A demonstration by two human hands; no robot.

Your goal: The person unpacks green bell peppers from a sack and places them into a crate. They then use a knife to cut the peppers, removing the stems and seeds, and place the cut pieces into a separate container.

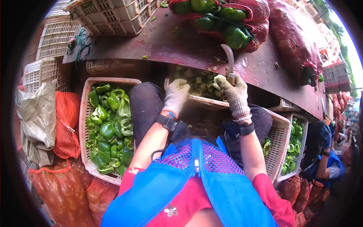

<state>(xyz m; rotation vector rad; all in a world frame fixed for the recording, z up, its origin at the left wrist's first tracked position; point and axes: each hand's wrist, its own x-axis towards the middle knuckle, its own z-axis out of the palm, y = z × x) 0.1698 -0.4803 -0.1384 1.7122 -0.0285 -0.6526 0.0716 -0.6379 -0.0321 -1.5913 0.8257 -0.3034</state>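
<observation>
My right hand, in a knitted glove, is closed round the handle of a curved knife. The blade points up over the table edge. A pale pepper core sits by that hand's thumb. My left hand, gloved too, is curled at the left side of a crate of cores and scraps; whether its fingers hold anything cannot be told. Green bell peppers, many cut, fill a crate at the left. Whole peppers show at the mouth of a red net bag on the table.
The table spans the front, bearing a stacked crate and another full net bag. Crates of peppers stand at right. Net sacks lie lower left. A co-worker sits at far right.
</observation>
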